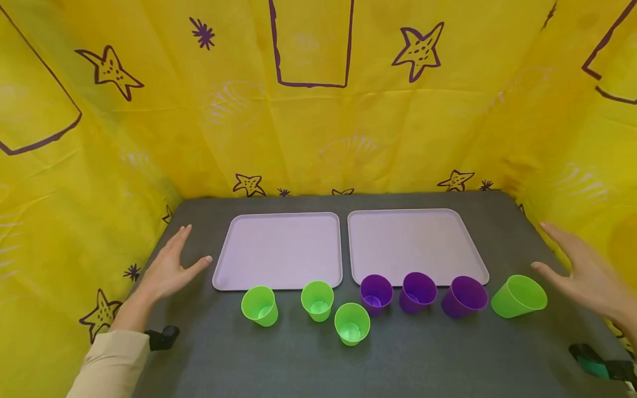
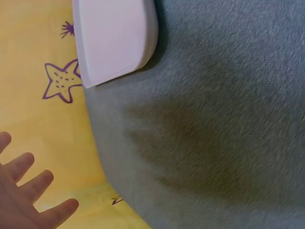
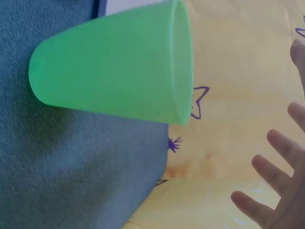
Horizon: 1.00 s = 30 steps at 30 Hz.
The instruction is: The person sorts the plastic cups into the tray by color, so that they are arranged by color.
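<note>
My left hand (image 1: 166,271) hovers left of the left tray with its fingers spread, holding nothing. On the far right, my right hand (image 1: 589,276) is also spread and apart from everything; the rightmost green cup (image 1: 517,298) stands closest to it. That same green cup (image 3: 109,67) fills much of the right wrist view, and it looks tilted in the head view. A row of three purple cups, the left (image 1: 376,296), middle (image 1: 418,293) and right (image 1: 464,297), stands beside it. Further left are three more green cups (image 1: 260,305), two along the tray edge and one (image 1: 352,325) nearer the front.
Two pale lilac trays lie side by side at the back, a left tray (image 1: 278,251) and a right tray (image 1: 415,246), with a narrow gap between them. A yellow patterned cloth (image 1: 308,127) walls the dark grey table (image 1: 278,365) at the back and both sides.
</note>
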Each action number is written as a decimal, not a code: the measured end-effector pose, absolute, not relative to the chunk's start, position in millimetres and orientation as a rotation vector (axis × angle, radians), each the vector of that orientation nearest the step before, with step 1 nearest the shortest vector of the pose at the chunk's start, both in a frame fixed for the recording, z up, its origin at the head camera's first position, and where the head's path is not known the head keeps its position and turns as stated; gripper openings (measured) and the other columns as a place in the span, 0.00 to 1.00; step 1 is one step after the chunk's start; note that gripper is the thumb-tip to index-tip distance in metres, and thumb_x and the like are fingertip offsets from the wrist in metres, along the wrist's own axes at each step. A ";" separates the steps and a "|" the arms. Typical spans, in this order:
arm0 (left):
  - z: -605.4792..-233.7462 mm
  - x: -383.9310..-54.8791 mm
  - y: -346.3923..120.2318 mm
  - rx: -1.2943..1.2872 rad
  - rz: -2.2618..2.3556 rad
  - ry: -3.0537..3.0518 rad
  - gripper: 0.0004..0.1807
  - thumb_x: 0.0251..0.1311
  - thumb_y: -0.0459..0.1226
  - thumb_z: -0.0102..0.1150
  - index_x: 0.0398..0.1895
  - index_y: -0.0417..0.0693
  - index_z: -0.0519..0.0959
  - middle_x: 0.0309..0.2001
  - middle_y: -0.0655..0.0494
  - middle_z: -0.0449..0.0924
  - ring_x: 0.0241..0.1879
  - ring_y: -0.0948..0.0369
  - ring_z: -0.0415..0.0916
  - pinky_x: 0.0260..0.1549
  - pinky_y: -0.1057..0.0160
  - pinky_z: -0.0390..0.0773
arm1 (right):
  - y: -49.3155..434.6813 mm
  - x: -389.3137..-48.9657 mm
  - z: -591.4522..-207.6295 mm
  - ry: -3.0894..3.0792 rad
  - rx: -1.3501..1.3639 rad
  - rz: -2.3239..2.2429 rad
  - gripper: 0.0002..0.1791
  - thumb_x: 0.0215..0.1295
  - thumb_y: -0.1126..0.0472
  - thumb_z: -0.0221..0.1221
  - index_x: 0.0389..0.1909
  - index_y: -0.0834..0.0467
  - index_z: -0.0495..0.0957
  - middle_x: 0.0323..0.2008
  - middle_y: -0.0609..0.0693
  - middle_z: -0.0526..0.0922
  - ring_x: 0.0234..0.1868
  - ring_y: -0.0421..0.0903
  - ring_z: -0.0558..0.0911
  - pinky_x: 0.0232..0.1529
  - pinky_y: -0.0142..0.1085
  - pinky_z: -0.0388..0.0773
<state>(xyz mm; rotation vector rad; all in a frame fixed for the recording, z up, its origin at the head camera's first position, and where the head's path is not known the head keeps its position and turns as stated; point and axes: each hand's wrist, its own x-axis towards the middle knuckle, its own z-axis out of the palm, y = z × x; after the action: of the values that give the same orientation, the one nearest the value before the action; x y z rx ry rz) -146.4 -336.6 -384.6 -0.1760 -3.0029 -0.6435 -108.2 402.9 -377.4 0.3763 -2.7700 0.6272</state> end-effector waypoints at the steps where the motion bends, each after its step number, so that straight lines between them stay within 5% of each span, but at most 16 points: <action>1: -386.9 -146.6 -336.2 -0.168 -0.657 -2.997 0.51 0.55 0.57 0.54 0.73 0.52 0.37 0.72 0.40 0.39 0.66 0.36 0.45 0.53 0.27 0.53 | 402.2 -106.7 -378.7 -2.763 0.377 0.653 0.45 0.55 0.59 0.62 0.71 0.55 0.49 0.68 0.66 0.52 0.67 0.67 0.49 0.71 0.50 0.35; 7: -396.7 -145.3 -331.8 -0.118 -0.707 -2.975 0.50 0.53 0.56 0.57 0.73 0.50 0.42 0.70 0.36 0.46 0.64 0.35 0.49 0.53 0.29 0.55 | 398.7 -99.3 -388.3 -2.694 0.431 0.685 0.46 0.51 0.64 0.64 0.70 0.57 0.51 0.67 0.66 0.55 0.71 0.41 0.46 0.70 0.26 0.34; 9: -398.7 -144.5 -329.6 -0.095 -0.723 -2.975 0.50 0.53 0.56 0.58 0.73 0.50 0.44 0.69 0.35 0.49 0.62 0.35 0.53 0.52 0.29 0.57 | 396.8 -96.7 -391.0 -2.673 0.443 0.682 0.46 0.50 0.65 0.65 0.70 0.57 0.52 0.67 0.65 0.56 0.68 0.29 0.46 0.64 0.16 0.37; 13: -405.3 -144.7 -327.5 -0.053 -0.755 -2.968 0.49 0.53 0.55 0.59 0.72 0.48 0.46 0.65 0.32 0.55 0.57 0.36 0.61 0.48 0.31 0.64 | 394.4 -89.6 -397.5 -2.674 0.421 0.753 0.47 0.51 0.67 0.64 0.71 0.56 0.51 0.70 0.55 0.53 0.64 0.20 0.45 0.53 0.07 0.40; 16: -411.1 -145.8 -327.4 -0.043 -0.791 -2.955 0.48 0.52 0.53 0.60 0.72 0.46 0.48 0.63 0.32 0.58 0.54 0.38 0.64 0.44 0.35 0.69 | 394.3 -84.8 -403.0 -2.683 0.388 0.804 0.47 0.51 0.68 0.64 0.71 0.55 0.50 0.70 0.55 0.51 0.66 0.27 0.50 0.49 0.05 0.42; 20: -417.2 -145.6 -327.1 -0.023 -0.835 -2.924 0.46 0.52 0.51 0.62 0.70 0.43 0.53 0.61 0.33 0.62 0.52 0.39 0.68 0.40 0.41 0.75 | 394.0 -79.9 -409.4 -2.669 0.360 0.827 0.48 0.49 0.68 0.65 0.70 0.54 0.52 0.69 0.58 0.53 0.59 0.23 0.57 0.44 0.05 0.49; 27: -428.6 -144.5 -325.1 0.013 -0.916 -2.837 0.41 0.51 0.46 0.64 0.67 0.41 0.60 0.58 0.36 0.67 0.49 0.39 0.73 0.42 0.42 0.77 | 393.9 -70.2 -421.1 -2.668 0.301 0.848 0.50 0.48 0.68 0.66 0.71 0.52 0.51 0.60 0.20 0.50 0.46 0.13 0.57 0.35 0.07 0.58; 30: -431.4 -145.2 -324.3 0.044 -0.932 -2.845 0.40 0.52 0.46 0.64 0.66 0.41 0.61 0.57 0.36 0.68 0.49 0.39 0.73 0.43 0.42 0.76 | 393.8 -64.8 -427.0 -2.697 0.273 0.877 0.50 0.49 0.67 0.66 0.71 0.51 0.50 0.62 0.22 0.50 0.46 0.13 0.57 0.32 0.07 0.60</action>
<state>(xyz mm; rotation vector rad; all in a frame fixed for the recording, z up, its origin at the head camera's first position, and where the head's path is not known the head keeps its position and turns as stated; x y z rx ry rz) -145.2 -324.3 -431.4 0.0439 -2.8446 -0.9319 -64.8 393.8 -427.0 0.2729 -2.6971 0.8769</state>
